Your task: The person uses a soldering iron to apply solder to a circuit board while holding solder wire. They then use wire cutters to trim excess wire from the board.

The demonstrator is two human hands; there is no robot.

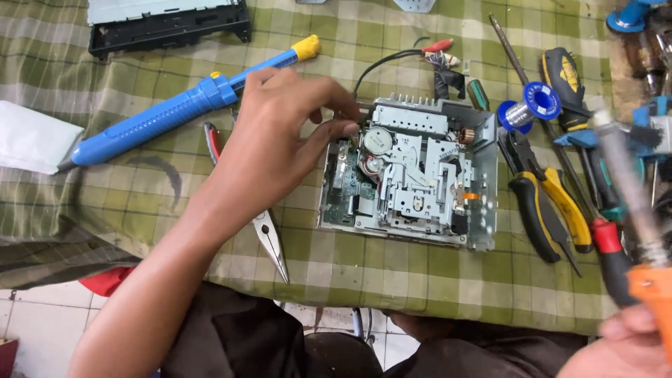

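While my left hand (280,133) pinched something too small to tell at the top-left corner of the opened grey metal disc-drive chassis (409,175) on the green checked cloth (175,189), my right hand (630,343) gripped an orange-handled soldering iron (630,203) off to the side. With the cover off and mechanism exposed, soldering looked still undone.

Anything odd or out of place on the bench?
The metal chassis lies uncovered, mechanism and board exposed, left hand at its corner. Needle-nose pliers lie under that forearm. Right hand holds an orange-handled tool. Nothing spilled.
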